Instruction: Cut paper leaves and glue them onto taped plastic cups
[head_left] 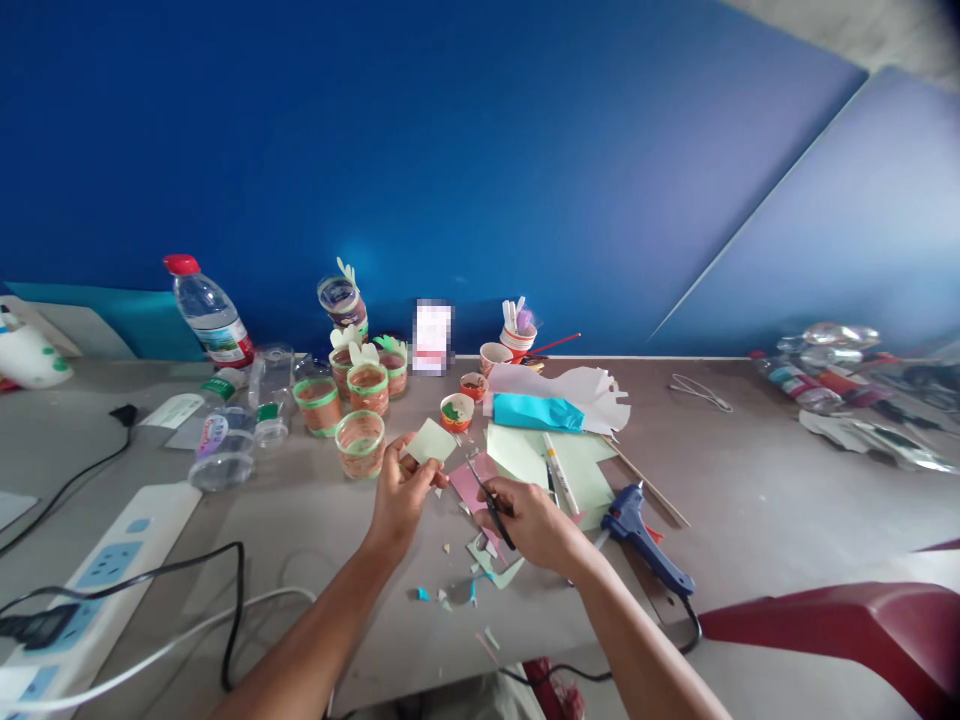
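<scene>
Between the thumb and fingers of my left hand [405, 490] is a small pale green piece of paper [430, 441], held above the table. My right hand [532, 520] is closed around dark-handled scissors [495, 510], their blades pointing up and left, apart from the paper. Beneath the scissors lies a sheet of pink paper [466, 482]. Pale green sheets [517, 452] with a white marker [561, 475] on them lie just beyond my right hand. Paper scraps [442, 597] are scattered on the table below both hands.
Painted clear cups [360, 445] stand to the left, near plastic bottles [217, 325]. Paper bowls [456, 412] sit ahead. A blue glue gun [649, 540] lies at right, its cord running over the front edge. A power strip [105, 580] with cables occupies the left front.
</scene>
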